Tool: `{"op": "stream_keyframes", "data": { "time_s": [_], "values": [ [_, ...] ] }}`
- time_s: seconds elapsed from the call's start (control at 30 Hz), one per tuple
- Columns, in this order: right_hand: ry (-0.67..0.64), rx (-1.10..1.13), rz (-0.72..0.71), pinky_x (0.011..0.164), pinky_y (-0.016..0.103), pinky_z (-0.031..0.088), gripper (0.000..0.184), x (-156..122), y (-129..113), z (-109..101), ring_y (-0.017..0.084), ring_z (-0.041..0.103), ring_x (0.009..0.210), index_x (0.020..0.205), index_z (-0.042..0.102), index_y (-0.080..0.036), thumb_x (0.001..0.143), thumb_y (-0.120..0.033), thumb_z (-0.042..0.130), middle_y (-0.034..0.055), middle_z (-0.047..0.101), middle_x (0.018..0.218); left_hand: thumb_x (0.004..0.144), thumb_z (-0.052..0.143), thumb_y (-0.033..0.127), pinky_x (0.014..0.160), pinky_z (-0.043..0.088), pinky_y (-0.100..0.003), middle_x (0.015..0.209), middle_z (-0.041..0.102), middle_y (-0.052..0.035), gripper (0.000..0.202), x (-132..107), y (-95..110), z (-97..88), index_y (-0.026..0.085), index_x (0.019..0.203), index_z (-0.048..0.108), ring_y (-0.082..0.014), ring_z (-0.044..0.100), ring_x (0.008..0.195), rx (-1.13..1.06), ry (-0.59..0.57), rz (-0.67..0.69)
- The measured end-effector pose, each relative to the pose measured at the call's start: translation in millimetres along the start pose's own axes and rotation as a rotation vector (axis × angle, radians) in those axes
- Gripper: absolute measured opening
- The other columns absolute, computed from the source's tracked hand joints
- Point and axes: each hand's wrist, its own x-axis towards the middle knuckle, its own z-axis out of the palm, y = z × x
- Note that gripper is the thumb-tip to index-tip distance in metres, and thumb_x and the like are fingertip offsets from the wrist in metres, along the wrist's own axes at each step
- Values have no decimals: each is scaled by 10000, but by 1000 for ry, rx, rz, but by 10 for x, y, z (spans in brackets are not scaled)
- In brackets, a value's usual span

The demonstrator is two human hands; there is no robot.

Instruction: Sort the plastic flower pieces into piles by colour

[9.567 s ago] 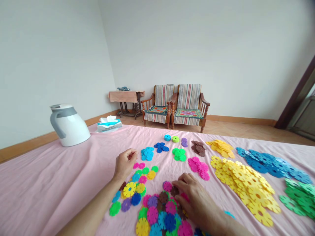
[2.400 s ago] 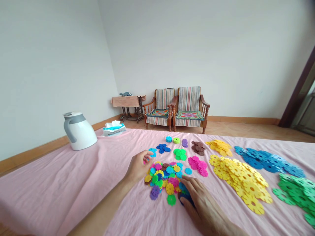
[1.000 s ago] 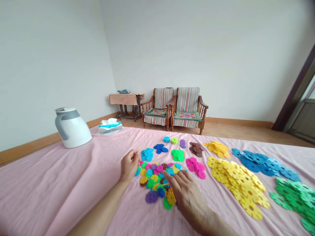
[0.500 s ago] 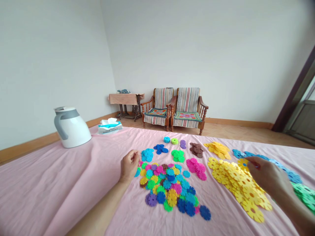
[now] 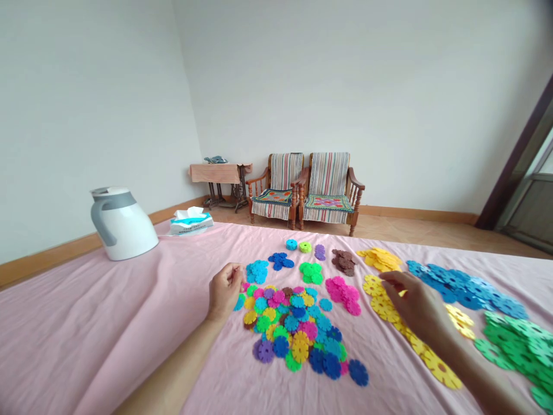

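Observation:
My left hand [image 5: 225, 291] is closed in a pinch at the left edge of the mixed heap of flower-shaped plastic discs [image 5: 290, 325], beside a small light-blue disc pile [image 5: 257, 271]. Whatever its fingertips may hold is too small to make out. Over the pile of large yellow flower discs [image 5: 382, 305] reaches my right hand [image 5: 410, 300], palm down, its index finger and thumb apart. No disc shows in that hand, and it covers part of the yellow pile.
Small sorted piles lie behind the heap: dark-blue [image 5: 280, 261], green [image 5: 311, 273], pink [image 5: 343, 295], brown [image 5: 344, 262] and orange-yellow [image 5: 380, 259]. Large blue discs [image 5: 466, 286] and green discs [image 5: 518, 343] spread at right. A white jug [image 5: 127, 227] and tissue box [image 5: 191, 222] stand at left.
My right hand has moved left across the large yellow pile, uncovering blue and green discs. The yellow disc earlier in its fingers no longer shows there. My left hand stays nearly still.

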Motion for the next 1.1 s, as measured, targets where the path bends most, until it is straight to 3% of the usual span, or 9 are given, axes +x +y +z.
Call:
{"op": "stream_keyframes", "data": {
  "time_s": [0.13, 0.3, 0.5, 0.7, 0.83, 0.93, 1.1],
  "values": [
    [-250, 190, -224, 661, 284, 474, 328, -201, -467, 296, 177, 621, 729, 981, 645, -197, 890, -311, 351, 65, 636, 848, 789, 501, 412, 459, 423, -193, 519, 562, 48, 256, -3, 13, -1, 178, 782, 603, -105, 521, 428, -6, -2, -1],
    [-378, 83, -332, 722, 307, 462, 371, -332, -687, 467, 192, 613, 802, 1176, 585, -215, 913, -226, 325, 73, 607, 883, 785, 508, 400, 457, 424, -192, 519, 544, 48, 242, -19, 67, -4, 172, 765, 589, -100, 503, 430, -41, -13, -17],
    [-373, -88, -339, 611, 244, 418, 325, -317, -727, 525, 171, 597, 719, 1142, 595, -280, 925, -262, 353, 45, 577, 848, 782, 508, 391, 455, 423, -194, 519, 538, 49, 237, -29, 102, -1, 171, 763, 594, -102, 502, 427, -43, -21, -30],
    [-438, -72, -329, 668, 284, 414, 278, -321, -770, 457, 198, 597, 789, 966, 630, -192, 922, -228, 358, 79, 577, 891, 799, 496, 382, 453, 421, -189, 524, 542, 44, 238, -24, 74, -2, 165, 757, 586, -100, 500, 428, -21, -30, -25],
    [-442, -105, -397, 670, 276, 392, 308, -351, -793, 400, 181, 586, 763, 800, 621, -180, 903, -128, 335, 82, 581, 856, 807, 491, 382, 458, 422, -187, 528, 553, 41, 243, -16, 39, -4, 164, 771, 593, -99, 503, 427, -2, -27, -6],
    [-400, -102, -424, 615, 266, 357, 312, -380, -757, 421, 156, 566, 697, 750, 591, -188, 875, -78, 327, 66, 578, 830, 809, 492, 375, 461, 418, -183, 528, 552, 41, 238, -15, 14, -4, 165, 767, 597, -98, 509, 431, 14, -26, 13],
    [-217, 11, -233, 549, 259, 312, 240, -277, -770, 527, 159, 539, 656, 762, 565, -181, 881, -186, 356, 55, 558, 787, 813, 485, 363, 460, 414, -181, 529, 551, 42, 228, -18, 8, -1, 167, 767, 594, -99, 512, 433, 13, -19, 19]
  ]
}}
